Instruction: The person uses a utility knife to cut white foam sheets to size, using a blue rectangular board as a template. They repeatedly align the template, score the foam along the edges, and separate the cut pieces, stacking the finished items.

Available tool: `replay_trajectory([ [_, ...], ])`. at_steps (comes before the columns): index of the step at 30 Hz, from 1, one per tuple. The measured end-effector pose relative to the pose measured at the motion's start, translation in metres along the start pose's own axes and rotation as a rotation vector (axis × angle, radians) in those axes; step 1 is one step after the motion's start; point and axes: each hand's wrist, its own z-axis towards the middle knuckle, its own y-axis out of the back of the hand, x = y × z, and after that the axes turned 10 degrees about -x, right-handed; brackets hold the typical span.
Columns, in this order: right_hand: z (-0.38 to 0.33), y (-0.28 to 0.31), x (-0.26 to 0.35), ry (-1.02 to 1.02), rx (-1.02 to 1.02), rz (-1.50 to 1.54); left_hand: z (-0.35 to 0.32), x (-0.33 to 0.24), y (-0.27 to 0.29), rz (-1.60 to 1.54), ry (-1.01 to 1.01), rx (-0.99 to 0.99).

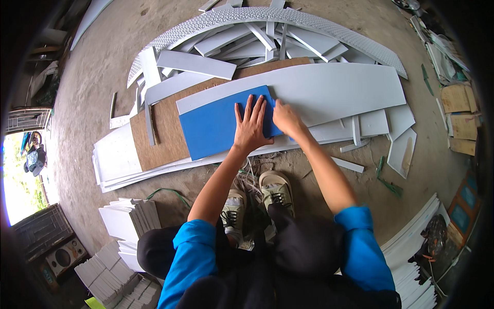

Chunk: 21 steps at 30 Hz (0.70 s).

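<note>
A flat blue rectangular panel (206, 129) lies on top of a long white foam-like board (345, 87), leaving a strip of the board bare along its far side. My left hand (250, 123) rests flat on the blue panel with its fingers spread. At the panel's right edge, my right hand (288, 119) is closed, its fingers curled together near the far right corner. What those fingers grip is hidden from this view. Beneath the white board lies a brown wooden sheet (159, 136), which rests on a stack of white boards (116, 154).
Beyond the boards, white offcuts (198, 64) lie heaped inside a curved, textured white strip (216, 20). White pieces are stacked at lower left (128, 219). Green strapping (388, 183) and thin strips litter the floor on the right. Cardboard boxes (458, 98) stand far right.
</note>
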Motion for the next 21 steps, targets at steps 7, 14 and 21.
replay_trajectory([
  [7, -0.112, 0.004, -0.020, -0.055, 0.084, -0.047, -0.001, -0.003, -0.001, 0.016, 0.000, -0.020],
  [14, -0.089, 0.042, -0.001, -0.013, 0.014, -0.119, -0.003, -0.002, 0.002, 0.065, -0.007, 0.026],
  [21, 0.008, 0.017, 0.003, 0.082, -0.161, -0.140, 0.002, -0.004, 0.002, 0.033, -0.026, 0.034],
])
